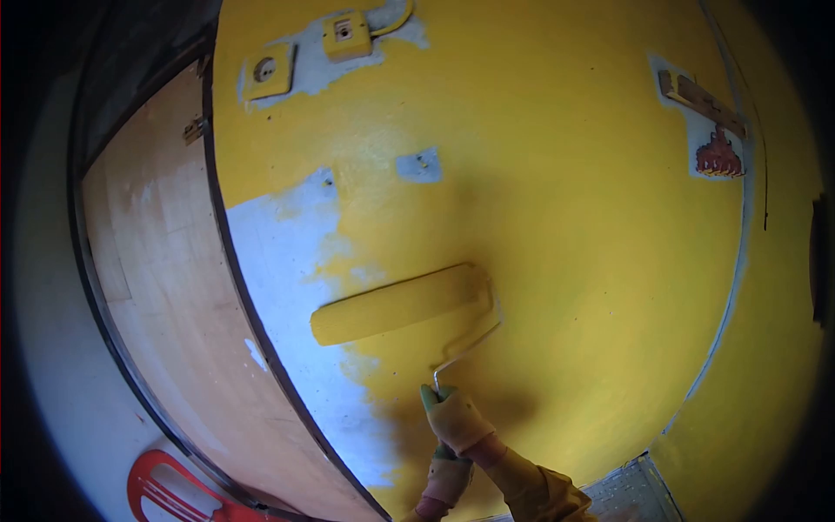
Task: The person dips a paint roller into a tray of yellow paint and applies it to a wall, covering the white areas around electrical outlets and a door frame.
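A paint roller (396,306) with a wide, yellow-coated sleeve lies against the wall, tilted slightly up to the right. Its bent wire frame runs down from the right end to the handle. My right hand (458,420), in a pale glove with green on it, is closed round the upper handle. Just below, my left hand (450,478), also gloved, is closed on the lower handle, partly covered by my right forearm. The wall (591,261) is mostly wet-looking yellow; a whitish-blue strip (278,261) shows left of the roller.
A wooden door (165,261) with a dark frame borders the left side. A socket (269,71) and a switch (347,35) sit at the top. A wooden hook rack (703,103) hangs upper right. A red plastic chair (156,487) stands lower left.
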A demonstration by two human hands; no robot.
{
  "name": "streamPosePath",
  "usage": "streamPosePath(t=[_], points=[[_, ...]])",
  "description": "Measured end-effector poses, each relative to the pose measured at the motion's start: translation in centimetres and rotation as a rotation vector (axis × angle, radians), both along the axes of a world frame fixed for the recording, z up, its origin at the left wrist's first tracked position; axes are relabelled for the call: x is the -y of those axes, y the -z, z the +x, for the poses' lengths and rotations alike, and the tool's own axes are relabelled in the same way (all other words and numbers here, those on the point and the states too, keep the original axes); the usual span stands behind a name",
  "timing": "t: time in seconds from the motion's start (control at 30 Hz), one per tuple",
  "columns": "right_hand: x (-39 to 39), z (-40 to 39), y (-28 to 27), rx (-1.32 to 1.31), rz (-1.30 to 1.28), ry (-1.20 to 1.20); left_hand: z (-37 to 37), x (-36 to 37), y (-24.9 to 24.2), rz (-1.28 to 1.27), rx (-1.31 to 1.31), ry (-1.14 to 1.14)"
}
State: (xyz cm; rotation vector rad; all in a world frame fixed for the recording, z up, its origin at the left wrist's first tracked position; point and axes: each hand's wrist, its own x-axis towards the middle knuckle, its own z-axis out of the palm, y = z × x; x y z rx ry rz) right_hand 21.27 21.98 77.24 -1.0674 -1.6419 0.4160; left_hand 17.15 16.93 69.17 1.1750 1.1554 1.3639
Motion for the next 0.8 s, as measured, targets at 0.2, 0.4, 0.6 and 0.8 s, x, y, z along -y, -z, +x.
streamPosePath(t=[0.2, 0.4, 0.6, 0.8], points=[[-2.3, -0.7, -6.1, 0.312, 0.421, -0.008, -1.7, -0.5, -8.9, 0.076, -0.179, 0.046], [0.4, -1.5, -0.2, 0.665, 0.417, 0.161, -2.6, 1.2, -0.3, 0.264, 0.019, 0.023], [5.3, -4.3, 2.6, -0.218, -0.443, -0.202, -4.1, 6.1, 2.0, 0.389, -0.117, -0.207], [2.5, -8.8, -0.5, 0.455, 0.418, 0.043, -10.4, 3.3, -1.4, 0.288, -0.229, -0.032]])
